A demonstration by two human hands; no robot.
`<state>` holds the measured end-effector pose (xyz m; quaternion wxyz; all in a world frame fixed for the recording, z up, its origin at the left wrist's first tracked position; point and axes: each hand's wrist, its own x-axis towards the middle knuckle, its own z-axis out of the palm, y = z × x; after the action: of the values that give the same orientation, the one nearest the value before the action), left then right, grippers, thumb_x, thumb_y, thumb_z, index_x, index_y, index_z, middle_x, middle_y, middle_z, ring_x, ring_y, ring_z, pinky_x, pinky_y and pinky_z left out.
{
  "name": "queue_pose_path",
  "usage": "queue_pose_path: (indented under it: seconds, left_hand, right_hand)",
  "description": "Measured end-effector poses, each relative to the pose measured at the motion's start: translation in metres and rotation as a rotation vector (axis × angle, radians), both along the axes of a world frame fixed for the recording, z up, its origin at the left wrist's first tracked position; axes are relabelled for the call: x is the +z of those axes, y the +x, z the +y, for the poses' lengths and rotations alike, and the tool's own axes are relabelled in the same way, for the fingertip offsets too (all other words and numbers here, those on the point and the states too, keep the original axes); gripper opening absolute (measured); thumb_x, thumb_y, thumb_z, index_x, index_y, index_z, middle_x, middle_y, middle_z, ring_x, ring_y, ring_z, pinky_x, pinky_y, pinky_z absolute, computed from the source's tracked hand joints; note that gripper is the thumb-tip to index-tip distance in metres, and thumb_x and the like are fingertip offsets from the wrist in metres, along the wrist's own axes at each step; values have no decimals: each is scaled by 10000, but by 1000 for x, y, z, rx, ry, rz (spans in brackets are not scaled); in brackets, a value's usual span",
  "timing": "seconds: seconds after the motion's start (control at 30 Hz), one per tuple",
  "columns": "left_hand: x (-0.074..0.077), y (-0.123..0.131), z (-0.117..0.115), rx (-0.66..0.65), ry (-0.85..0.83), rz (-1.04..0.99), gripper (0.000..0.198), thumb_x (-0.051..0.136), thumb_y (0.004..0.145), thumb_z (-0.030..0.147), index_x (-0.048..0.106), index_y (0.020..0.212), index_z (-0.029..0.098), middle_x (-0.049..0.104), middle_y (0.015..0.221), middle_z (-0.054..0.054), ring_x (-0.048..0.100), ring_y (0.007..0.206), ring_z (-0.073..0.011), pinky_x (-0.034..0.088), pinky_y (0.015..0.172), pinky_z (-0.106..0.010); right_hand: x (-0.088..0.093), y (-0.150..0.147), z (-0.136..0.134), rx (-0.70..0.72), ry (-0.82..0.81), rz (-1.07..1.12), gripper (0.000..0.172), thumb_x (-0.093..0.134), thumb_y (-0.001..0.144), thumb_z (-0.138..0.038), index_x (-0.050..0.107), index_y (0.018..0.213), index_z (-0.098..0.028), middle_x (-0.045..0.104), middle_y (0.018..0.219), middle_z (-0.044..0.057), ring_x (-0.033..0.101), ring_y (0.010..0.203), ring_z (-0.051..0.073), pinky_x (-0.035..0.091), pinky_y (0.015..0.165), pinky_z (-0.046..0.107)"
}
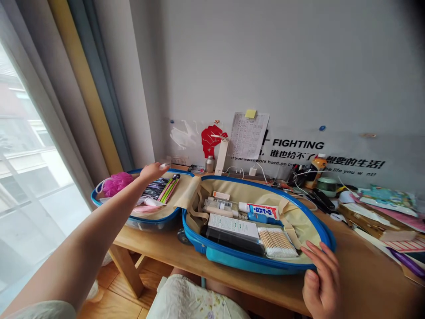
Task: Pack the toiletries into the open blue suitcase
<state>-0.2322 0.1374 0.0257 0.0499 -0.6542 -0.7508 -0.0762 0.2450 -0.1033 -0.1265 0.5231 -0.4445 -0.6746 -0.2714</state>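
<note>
An open blue suitcase (pixel 260 261) with a beige lining lies on the wooden table. Over the far edge of its left half, my left hand (pixel 153 171) is closed around something small and whitish, too small to name. Below that arm are a pink bath puff (pixel 117 184), dark packets and thin green and pink sticks (pixel 171 188). My right hand (pixel 321 277) is spread, fingertips at the suitcase's right front rim. Near it lies a pack of cotton swabs (pixel 278 242). A white-topped box (pixel 233 227), a toothpaste tube (pixel 262 210) and a blue tube (pixel 262 219) fill the right half.
Behind the suitcase stand a small shaker-like jar (pixel 209 164) and a white power strip (pixel 222 157) with cables. To the right are an orange-labelled bottle (pixel 316 170), a green-lidded jar (pixel 327 186) and piled packets (pixel 388 199). A curtained window is on the left.
</note>
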Motion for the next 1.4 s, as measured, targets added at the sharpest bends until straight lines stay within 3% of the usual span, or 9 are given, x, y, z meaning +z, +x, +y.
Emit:
queue_pose_path:
  seconds: [0.17,0.3,0.43,0.57,0.77,0.93,1.13,1.27,1.4]
  left_hand:
    - [23,83,-18,-312,24,16,640,197,967,645,569,1229,195,707,1137,-130,653,1061,-296,484,822,-317]
    - [6,146,-37,-592,-53,69,559,254,992,593,520,1266,186,706,1140,-115,652,1076,-273,469,875,-313]
    - [-18,179,-42,-780,-189,136,409,372,1000,457,552,1260,198,666,1253,-97,619,1146,-244,449,947,-308]
    - [-29,185,-31,-835,-314,182,387,502,948,407,585,1279,223,661,1277,-77,617,1148,-244,472,930,-306]
    - [-36,180,-16,-848,-412,181,361,494,968,370,592,1283,221,637,1305,-85,607,1156,-239,472,972,-354]
    - [-41,179,-11,-886,-453,148,355,559,959,382,586,1243,170,601,1278,-104,602,1118,-229,497,973,-469]
    - [-42,180,-13,-877,-438,118,325,576,952,361,593,1218,175,600,1248,-96,611,1073,-218,534,920,-439]
    - [-35,179,-20,-858,-362,64,350,591,943,367,584,1231,167,595,1254,-99,608,1083,-227,533,920,-453]
    - [-9,156,-23,-823,-226,-31,363,482,994,352,552,1307,183,570,1336,-99,572,1176,-231,474,1015,-455]
  right_hand:
    - [1,0,0,8,2,-20,331,368,979,-302,590,1187,-172,622,1168,154,486,1291,336,421,1024,570]
    - [2,-3,-1,18,-11,1,330,372,984,-324,594,1181,-180,618,1171,149,480,1287,329,423,1011,567]
    - [2,-5,0,36,16,19,323,372,986,-317,592,1183,-186,622,1152,144,482,1283,321,417,1014,573]
    - [2,-5,1,40,15,19,327,370,985,-314,586,1196,-187,618,1170,147,474,1297,326,418,1016,584]
    - [1,-4,0,43,15,17,330,377,981,-297,589,1208,-185,619,1181,149,470,1309,325,415,1033,585]
    - [3,-5,0,35,12,15,336,378,981,-304,586,1218,-187,622,1177,145,474,1304,324,414,1034,584]
    - [4,-7,0,39,23,15,327,373,985,-306,583,1206,-188,621,1166,142,478,1295,317,414,1025,579]
    - [3,-5,0,35,14,10,324,373,987,-322,583,1190,-183,618,1162,147,472,1303,325,416,1018,586]
    - [2,-4,1,33,23,-2,320,371,987,-321,589,1173,-180,619,1160,149,477,1303,325,416,1025,589]
